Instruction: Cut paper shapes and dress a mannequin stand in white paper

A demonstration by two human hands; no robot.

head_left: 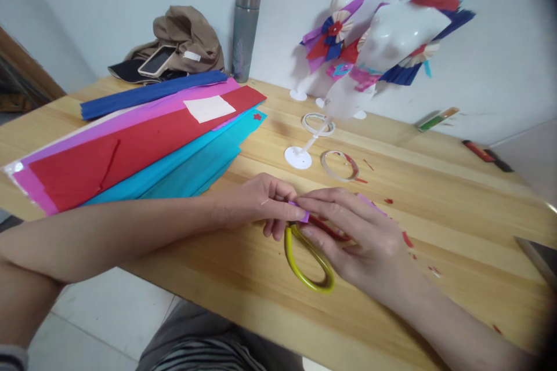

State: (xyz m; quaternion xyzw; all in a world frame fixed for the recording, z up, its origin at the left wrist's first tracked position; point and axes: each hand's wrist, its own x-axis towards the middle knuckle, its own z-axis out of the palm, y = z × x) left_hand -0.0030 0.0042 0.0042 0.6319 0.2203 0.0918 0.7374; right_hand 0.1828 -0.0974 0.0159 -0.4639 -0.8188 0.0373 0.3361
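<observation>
My left hand is closed, pinching a small purple piece of paper between thumb and fingers. My right hand meets it from the other side, its fingertips closed on the same piece. Just below both hands is a pair of scissors with a yellow handle loop; a red part shows under my right fingers, and the blades are hidden. Behind my right hand a strip of purple paper lies on the table. Small red scraps are scattered to the right.
Coloured paper sheets, the red one uppermost, spread across the left. Decorated white balloons on stands rise at the back, with tape rolls nearby. A flask, phone and brown cloth sit along the wall.
</observation>
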